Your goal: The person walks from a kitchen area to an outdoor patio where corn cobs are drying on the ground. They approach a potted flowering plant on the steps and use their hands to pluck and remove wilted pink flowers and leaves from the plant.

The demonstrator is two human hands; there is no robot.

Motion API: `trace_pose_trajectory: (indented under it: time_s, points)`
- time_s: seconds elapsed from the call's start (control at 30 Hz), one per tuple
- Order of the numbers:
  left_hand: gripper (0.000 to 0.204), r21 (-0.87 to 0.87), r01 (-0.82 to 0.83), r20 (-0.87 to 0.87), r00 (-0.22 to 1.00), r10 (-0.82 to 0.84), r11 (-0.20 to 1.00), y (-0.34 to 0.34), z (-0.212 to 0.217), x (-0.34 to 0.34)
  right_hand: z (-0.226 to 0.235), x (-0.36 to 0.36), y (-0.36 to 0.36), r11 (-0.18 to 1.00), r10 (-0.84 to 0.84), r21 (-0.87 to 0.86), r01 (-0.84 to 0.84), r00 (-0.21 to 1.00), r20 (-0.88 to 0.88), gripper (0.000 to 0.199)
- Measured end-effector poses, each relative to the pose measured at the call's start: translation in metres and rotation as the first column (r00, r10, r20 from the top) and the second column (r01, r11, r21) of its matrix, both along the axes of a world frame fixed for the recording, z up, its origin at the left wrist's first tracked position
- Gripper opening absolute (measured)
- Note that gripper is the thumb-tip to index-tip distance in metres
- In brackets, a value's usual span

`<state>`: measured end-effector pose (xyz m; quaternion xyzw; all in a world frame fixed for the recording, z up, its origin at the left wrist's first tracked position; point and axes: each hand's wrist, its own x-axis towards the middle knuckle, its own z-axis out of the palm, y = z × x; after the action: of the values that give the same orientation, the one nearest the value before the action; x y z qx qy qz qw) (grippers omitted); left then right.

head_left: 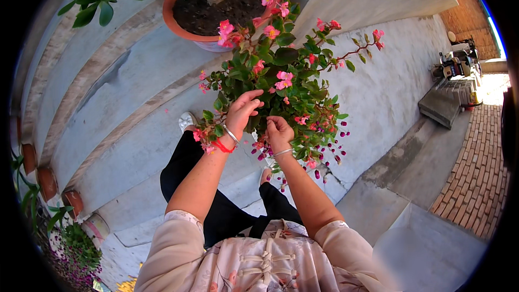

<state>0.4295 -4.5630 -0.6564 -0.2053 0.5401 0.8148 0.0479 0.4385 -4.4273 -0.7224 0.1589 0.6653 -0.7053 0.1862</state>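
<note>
A bushy begonia (pixel 284 75) with green leaves and pink flowers spreads in front of me. My left hand (pixel 244 109) reaches into its near left side, fingers stretched out and held loosely against the foliage, with nothing visible in the grip. Just to the right, my right hand (pixel 279 134) is closed in a pinch at the plant's near edge. Whatever lies between those fingertips is too small to make out. Small purple blooms (pixel 330 157) hang low on the right side. The plant's pot is hidden under leaves and hands.
Behind the begonia stands a large terracotta pot (pixel 168 13) with a thick-stemmed plant. Curved concrete steps (pixel 124 81) rise at the left, with small pots (pixel 47 183) along their ends. A brick-paved strip (pixel 470 173) and a stack of grey slabs (pixel 446 100) lie at the right.
</note>
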Motion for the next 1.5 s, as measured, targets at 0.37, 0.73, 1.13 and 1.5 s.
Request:
trace_pose_trajectory:
  time_s: [0.37, 0.73, 1.13, 1.5]
  points:
    - [0.029, -0.065, 0.108, 0.000, 0.994, -0.108, 0.992, 0.003, -0.006, 0.004, 0.011, -0.040, 0.033, 0.998, -0.065, -0.023, 0.064, 0.997, -0.046, 0.009]
    - [0.026, -0.666, 0.513, 0.240, 0.834, -0.496, 0.541, 0.022, -0.033, 0.014, 0.027, -0.069, 0.043, 0.999, 0.014, -0.047, -0.016, 0.999, -0.034, 0.010]
    - [0.034, -0.854, 0.513, 0.318, 0.650, -0.690, 0.090, 0.037, -0.040, 0.024, 0.033, -0.039, 0.049, 0.686, 0.605, 0.648, -0.330, 0.754, -0.257, 0.013]
    - [0.032, -0.843, 0.537, 0.345, 0.604, -0.718, 0.046, 0.037, -0.029, 0.023, -0.061, 0.004, 0.111, 0.983, -0.046, 0.176, 0.042, 0.999, 0.021, 0.014]
